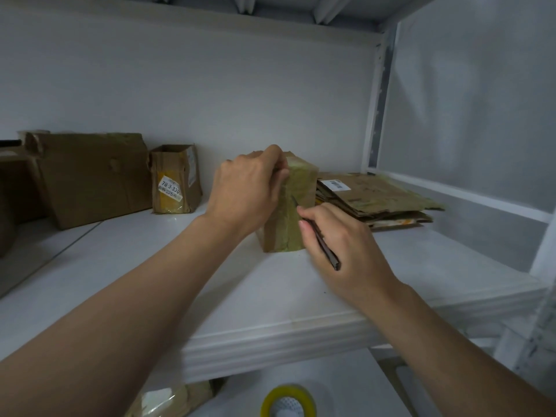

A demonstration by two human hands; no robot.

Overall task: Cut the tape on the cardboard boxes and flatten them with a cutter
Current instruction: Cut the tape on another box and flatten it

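A small taped cardboard box [296, 188] stands upright in the middle of the white shelf [210, 284]. My left hand [249, 191] grips its top left edge, fingers curled over the top. My right hand [343, 245] holds a slim dark cutter [323, 242] like a pen. The blade tip touches the taped front face of the box about halfway up. Glossy yellowish tape covers that face. The box's left side is hidden behind my left hand.
A stack of flattened cardboard [376, 200] lies to the right of the box. A small labelled box [176, 179] and a larger dented box [93, 176] stand at the back left. A yellow tape roll [287, 401] sits below the shelf edge. A white upright post [376, 94] stands at the right.
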